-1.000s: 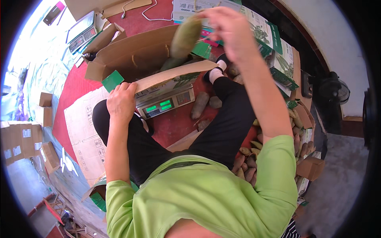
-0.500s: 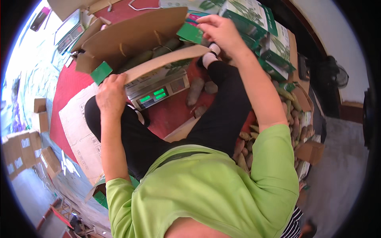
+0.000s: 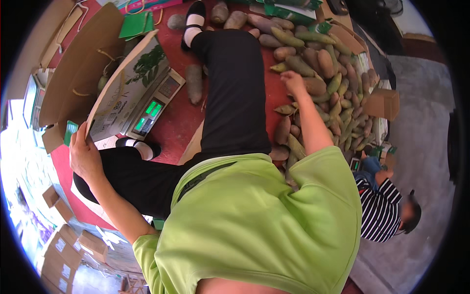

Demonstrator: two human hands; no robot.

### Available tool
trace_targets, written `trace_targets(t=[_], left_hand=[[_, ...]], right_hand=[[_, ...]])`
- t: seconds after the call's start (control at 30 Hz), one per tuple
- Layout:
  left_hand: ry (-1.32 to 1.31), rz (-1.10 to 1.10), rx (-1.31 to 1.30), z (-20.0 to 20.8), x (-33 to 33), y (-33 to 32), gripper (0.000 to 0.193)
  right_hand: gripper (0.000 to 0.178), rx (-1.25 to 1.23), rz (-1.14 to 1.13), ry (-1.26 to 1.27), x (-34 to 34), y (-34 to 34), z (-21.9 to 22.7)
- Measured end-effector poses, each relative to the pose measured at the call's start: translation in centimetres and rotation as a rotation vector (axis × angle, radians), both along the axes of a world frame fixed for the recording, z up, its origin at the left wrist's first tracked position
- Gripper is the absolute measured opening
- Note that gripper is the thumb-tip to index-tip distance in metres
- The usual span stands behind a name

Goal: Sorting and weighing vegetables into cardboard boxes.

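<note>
A tall cardboard box (image 3: pixel 93 110) with green corner flaps and a printed plant picture stands open on a digital scale (image 3: pixel 159 105) with a lit green display. My left hand (image 3: pixel 84 153) grips the box's near rim beside a green flap, fingers closed over the edge. Several long tubers lie partly seen inside the box. At the right, my right hand (image 3: pixel 293 84) is over the left edge of a large pile of brown and greenish tubers (image 3: pixel 338 88), its fingers curled together. I see nothing held in it.
My legs straddle the red floor covering (image 3: pixel 171 137). A loose grey tuber (image 3: pixel 194 84) lies beside the scale. Cartons (image 3: pixel 63 259) stand at the lower left. Another person in a striped shirt (image 3: pixel 379 210) is at the right, near the pile.
My right hand has left the box's far green flap and swung right to the tuber pile. My left hand stays on the box rim. The view has turned, bringing the pile and another person in.
</note>
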State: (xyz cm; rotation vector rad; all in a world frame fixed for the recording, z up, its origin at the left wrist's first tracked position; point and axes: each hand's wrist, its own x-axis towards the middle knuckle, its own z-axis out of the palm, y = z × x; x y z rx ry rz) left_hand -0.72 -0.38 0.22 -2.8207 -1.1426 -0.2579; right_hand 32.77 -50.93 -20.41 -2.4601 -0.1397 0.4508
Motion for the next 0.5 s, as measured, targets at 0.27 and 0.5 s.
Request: trace_targets(t=[0.27, 0.5], left_hand=[[-0.019, -0.038, 0.014, -0.8, -0.2, 0.5, 0.028], [-0.010, -0.081, 0.061, -1.4, -0.7, 1.2, 0.027]], right_hand=[[0.013, 0.054, -0.545, 0.704, -15.6, -7.2, -8.2], [0.013, 0.226, -0.901, 0.517, -14.5, -9.7, -8.1]])
